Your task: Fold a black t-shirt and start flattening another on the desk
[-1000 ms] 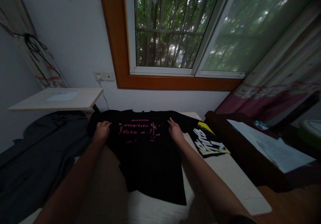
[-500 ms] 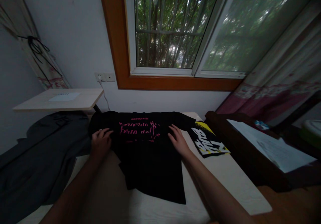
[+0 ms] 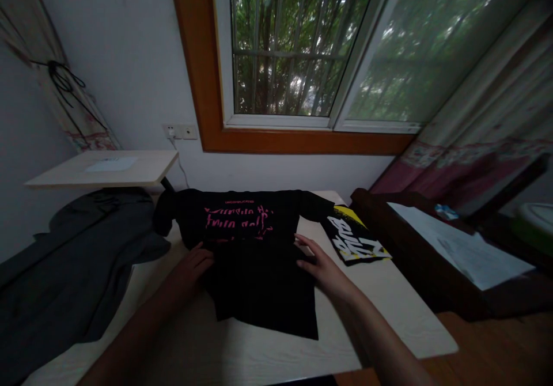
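Two hands lie flat on a black T-shirt (image 3: 254, 276) with pink lettering, spread on a pale table (image 3: 389, 311) below a window (image 3: 302, 46). Its collar end points toward the wall and its hem lies nearest the person. The left hand (image 3: 194, 265) rests palm down on the shirt's left edge, fingers loose and extended, closed on nothing. The right hand (image 3: 322, 265) presses on the right edge, fingers spread, its grip likewise open with no cloth pinched.

Just beside the shirt's right sleeve lies a folded black garment (image 3: 356, 239) printed in white and yellow, touching or nearly touching the sleeve. To the left, a dark grey garment (image 3: 69, 259) sprawls over the table's edge, close to the left sleeve. Behind it stands a small light side table (image 3: 142, 170) carrying a sheet of paper (image 3: 110, 164). On the right, a dark wooden desk (image 3: 432, 282) holds white papers (image 3: 458, 245), with a pink-and-cream curtain (image 3: 475, 138) hanging behind. A wall socket (image 3: 179, 131) with a plugged cord sits under the window frame.
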The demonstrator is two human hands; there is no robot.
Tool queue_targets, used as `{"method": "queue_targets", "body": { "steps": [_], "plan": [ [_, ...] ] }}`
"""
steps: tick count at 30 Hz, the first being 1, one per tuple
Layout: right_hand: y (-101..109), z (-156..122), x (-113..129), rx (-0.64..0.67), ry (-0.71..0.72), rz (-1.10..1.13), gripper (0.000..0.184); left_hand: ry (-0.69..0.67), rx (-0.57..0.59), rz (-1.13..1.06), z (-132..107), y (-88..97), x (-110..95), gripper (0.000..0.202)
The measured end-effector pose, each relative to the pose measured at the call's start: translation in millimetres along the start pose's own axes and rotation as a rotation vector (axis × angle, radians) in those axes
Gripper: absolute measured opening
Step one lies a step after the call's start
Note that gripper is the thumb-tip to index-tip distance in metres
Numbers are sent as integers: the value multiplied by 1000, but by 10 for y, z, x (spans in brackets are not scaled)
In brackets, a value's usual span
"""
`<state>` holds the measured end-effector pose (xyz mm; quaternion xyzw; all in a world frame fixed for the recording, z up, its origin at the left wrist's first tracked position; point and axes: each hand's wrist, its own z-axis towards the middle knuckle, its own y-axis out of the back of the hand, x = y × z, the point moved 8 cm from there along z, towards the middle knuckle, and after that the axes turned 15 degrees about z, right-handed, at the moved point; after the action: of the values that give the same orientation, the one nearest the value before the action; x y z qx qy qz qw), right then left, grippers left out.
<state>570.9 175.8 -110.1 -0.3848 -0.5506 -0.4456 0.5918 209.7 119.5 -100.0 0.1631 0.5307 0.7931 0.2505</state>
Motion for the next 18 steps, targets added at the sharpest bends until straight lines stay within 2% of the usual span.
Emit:
{"method": "queue_targets", "body": {
  "steps": [3, 6, 10, 14, 16, 18],
  "plan": [
    [291, -1, 11, -147, -34, 90, 58, 99, -3, -70, -101, 88, 163, 35],
    [612, -25, 104, -272, -39, 47, 58, 206, 25, -185, -250, 236, 339, 28],
    [874, -71, 210, -334, -36, -69, 56, 286, 106, -368, -430, 423, 453, 21],
    [843, -126, 220, -244, -116, -120, 58, 315, 303, -529, -553, 470, 332, 22],
    [748, -169, 234, -139, -177, -79, 59, 304, 386, -592, -599, 498, 216, 21],
    [611, -228, 266, 28, -244, -39, 61, 282, 466, -635, -643, 525, 113, 18]
  ]
}}
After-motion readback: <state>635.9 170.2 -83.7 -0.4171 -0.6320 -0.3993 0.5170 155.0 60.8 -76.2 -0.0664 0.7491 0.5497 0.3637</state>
